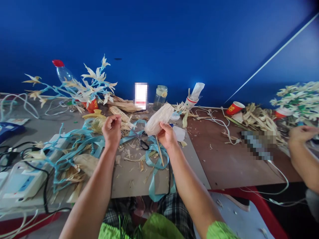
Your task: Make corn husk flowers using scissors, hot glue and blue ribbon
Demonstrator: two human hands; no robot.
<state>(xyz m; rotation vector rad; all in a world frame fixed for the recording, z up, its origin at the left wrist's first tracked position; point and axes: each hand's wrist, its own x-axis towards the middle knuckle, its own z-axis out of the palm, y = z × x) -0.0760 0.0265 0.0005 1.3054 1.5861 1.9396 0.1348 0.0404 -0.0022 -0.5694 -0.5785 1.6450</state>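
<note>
My right hand (167, 135) grips a pale dried corn husk (159, 119), held up above the table with its broad face toward me. A thin wooden stick (160, 152) shows just below that hand; whether it is held too, I cannot tell. My left hand (111, 131) is raised to the left of the husk, fingers curled and pinched together; anything between them is too small to make out. Behind it lies an ear of corn (119, 114). Dark-handled scissors (144, 144) rest between my hands, beside a loose light-blue ribbon (156, 161).
Husk flowers on blue stems (92, 83) stand at the left, near white power strips (27, 179) and cables. A glass jar (160, 98) and a paper cup (191, 102) stand along the blue wall. Another person's hand (302, 132) is at the right, near more husk flowers (296, 98).
</note>
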